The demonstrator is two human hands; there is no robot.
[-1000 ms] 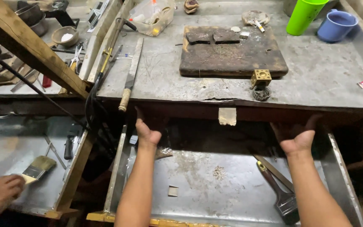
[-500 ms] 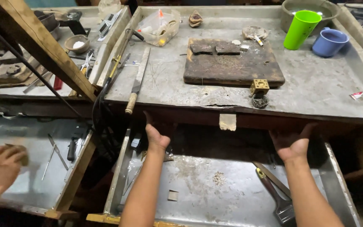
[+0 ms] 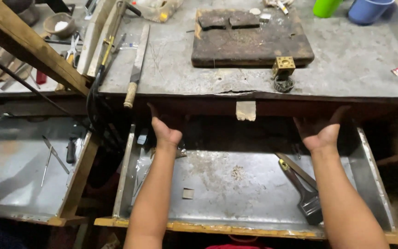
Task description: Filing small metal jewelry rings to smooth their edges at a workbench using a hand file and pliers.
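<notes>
Drawer (image 3: 236,184): metal-lined tray, pulled out beneath the bench (image 3: 346,69); both hands reach into its back, up under the bench edge.
Left hand (image 3: 164,129): grip open, palm up, fingers curled upward and vanishing into the shadow; I cannot tell what they touch.
Right hand (image 3: 321,131): grip open too, palm up, fingers spread toward the dark underside; holds nothing that shows.
Doing it well: judging by the posture, both palms should press evenly so the drawer or the underside does not skew; wrists kept clear of the drawer's metal side walls.
Near the right grip: paintbrush (image 3: 307,198) with a dark head, lying just below and inward of the wrist, beside a flat strip.
Near the left grip: small square scrap (image 3: 188,193) on the drawer floor, below the forearm.
Above the grips: long file (image 3: 137,64) with pale handle overhanging the edge; dark worn wooden block (image 3: 249,39); small brass cube (image 3: 283,67).
Surface: grey, scratched, dusty sheet metal.
Room: cluttered workshop; second open drawer (image 3: 19,170) left of the left grip.
</notes>
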